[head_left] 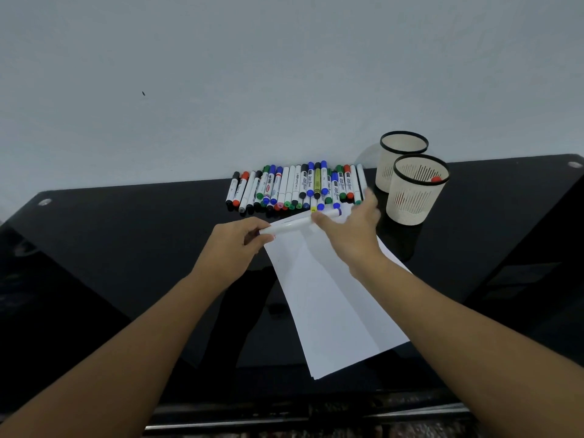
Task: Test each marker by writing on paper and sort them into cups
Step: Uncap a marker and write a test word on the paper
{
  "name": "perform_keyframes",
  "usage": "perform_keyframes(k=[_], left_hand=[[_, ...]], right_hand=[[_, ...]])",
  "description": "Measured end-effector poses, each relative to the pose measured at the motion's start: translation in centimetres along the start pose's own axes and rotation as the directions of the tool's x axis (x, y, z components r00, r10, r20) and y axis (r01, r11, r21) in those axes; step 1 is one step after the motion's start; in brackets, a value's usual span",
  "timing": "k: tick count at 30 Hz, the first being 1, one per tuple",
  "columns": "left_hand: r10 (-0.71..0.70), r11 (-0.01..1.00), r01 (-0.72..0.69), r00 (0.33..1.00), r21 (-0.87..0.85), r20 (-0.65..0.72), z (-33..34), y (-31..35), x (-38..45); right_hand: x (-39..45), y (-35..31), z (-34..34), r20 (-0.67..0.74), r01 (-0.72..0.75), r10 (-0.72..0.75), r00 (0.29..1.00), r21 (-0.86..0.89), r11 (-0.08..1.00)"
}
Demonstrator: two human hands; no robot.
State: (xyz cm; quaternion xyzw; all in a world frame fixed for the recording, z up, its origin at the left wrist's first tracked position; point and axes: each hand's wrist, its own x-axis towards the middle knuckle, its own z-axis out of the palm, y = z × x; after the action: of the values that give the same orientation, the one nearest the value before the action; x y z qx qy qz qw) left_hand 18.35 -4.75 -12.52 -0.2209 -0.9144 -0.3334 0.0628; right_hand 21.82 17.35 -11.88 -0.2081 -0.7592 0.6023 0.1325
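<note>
A row of markers (297,188) lies behind the paper (328,298), with two cups (410,184) to its right.

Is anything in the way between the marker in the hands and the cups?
Nothing visible blocks it. The marker is held over the paper, and the nearer cup stands open-topped just beyond the right hand.

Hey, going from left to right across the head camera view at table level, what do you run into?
Left hand gripping the end of a white marker → right hand at the marker's other end, over the paper → nearer cup holding a red-capped marker. The row of markers lies behind the hands.
</note>
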Motion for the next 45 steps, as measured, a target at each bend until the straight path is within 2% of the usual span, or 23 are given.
perform_keyframes(k=[1,2,3,4,5,6,9,13,15,16,18,19,21,25,29,31,34,36,39,45], left_hand=[[0.027,0.999,-0.027,1.0,0.034,0.013,-0.2,0.0,0.2],[0.053,0.996,-0.055,0.998,0.065,0.024,-0.3,0.0,0.3],[0.077,0.993,-0.08,0.996,0.088,0.032,-0.3,0.0,0.5],[0.097,0.99,-0.101,0.994,0.097,0.039,-0.2,0.0,0.7],[0.115,0.988,-0.119,0.992,0.095,0.046,0.0,0.2,0.8],[0.132,0.986,-0.137,0.99,0.092,0.053,0.1,0.3,0.9],[0.163,0.975,-0.178,0.98,0.133,0.113,-0.2,0.5,1.1],[0.194,0.938,-0.255,0.948,0.236,0.253,-1.0,1.1,1.8],[0.145,0.941,-0.232,0.934,0.247,0.325,-1.7,1.1,1.9],[0.087,0.951,-0.182,0.935,0.252,0.345,-2.6,0.5,1.8],[-0.026,0.966,-0.062,0.944,0.252,0.33,-4.9,-1.4,1.3],[-0.055,0.965,-0.032,0.946,0.261,0.32,-6.0,-2.3,1.2],[-0.08,0.961,-0.011,0.946,0.278,0.313,-7.0,-3.0,1.0],[-0.043,0.988,0.007,0.97,0.153,0.238,-4.9,-1.3,1.8],[-0.045,0.999,0.04,0.975,0.03,0.22,-2.3,-0.2,1.6],[-0.049,0.998,0.054,0.982,-0.024,0.183,-1.5,0.1,1.5],[-0.063,0.994,0.077,0.984,-0.081,0.166,-0.7,0.5,1.5],[-0.071,0.99,0.09,0.982,-0.105,0.173,-0.3,1.1,1.3],[-0.082,0.986,0.109,0.978,-0.13,0.193,0.0,1.7,1.1],[-0.111,0.985,0.135,0.973,-0.105,0.202,0.0,1.1,0.8]], right_hand=[[0.0,0.2,-0.2,0.022,0.163,-0.161,0.987,-0.183,0.97],[0.1,0.4,-0.4,0.099,0.317,-0.302,0.948,-0.379,0.87],[0.3,0.7,-0.6,0.211,0.445,-0.397,0.893,-0.535,0.718],[0.6,0.8,-0.6,0.339,0.539,-0.424,0.84,-0.622,0.568],[0.9,1.0,-0.5,0.454,0.598,-0.391,0.8,-0.643,0.477],[1.0,1.0,-0.4,0.535,0.629,-0.332,0.777,-0.629,0.458],[1.2,0.9,-0.6,0.626,0.648,-0.262,0.735,-0.534,0.543],[1.0,1.0,-1.3,0.676,0.741,-0.322,0.663,-0.532,0.409],[1.4,1.0,-2.3,0.692,0.763,-0.33,0.642,-0.537,0.359],[1.9,1.2,-3.4,0.671,0.755,-0.348,0.655,-0.56,0.342],[3.1,2.2,-6.1,0.573,0.681,-0.368,0.732,-0.628,0.376],[3.7,2.7,-7.2,0.536,0.647,-0.363,0.762,-0.646,0.406],[4.1,3.4,-7.6,0.533,0.627,-0.332,0.779,-0.636,0.45],[2.8,2.5,-4.3,0.5,0.599,-0.36,0.788,-0.486,0.636],[1.5,1.3,-1.8,0.419,0.499,-0.348,0.839,-0.335,0.8],[1.2,0.6,-1.1,0.339,0.405,-0.315,0.886,-0.238,0.883],[0.7,-0.1,-0.3,0.253,0.192,-0.175,0.951,-0.041,0.981],[0.4,-0.4,0.1,0.216,0.06,-0.087,0.973,0.129,0.99],[0.2,-0.7,0.8,0.162,-0.103,0.035,0.986,0.433,0.896],[0.1,-0.3,1.4,0.135,-0.187,0.135,0.982,0.548,0.815]])
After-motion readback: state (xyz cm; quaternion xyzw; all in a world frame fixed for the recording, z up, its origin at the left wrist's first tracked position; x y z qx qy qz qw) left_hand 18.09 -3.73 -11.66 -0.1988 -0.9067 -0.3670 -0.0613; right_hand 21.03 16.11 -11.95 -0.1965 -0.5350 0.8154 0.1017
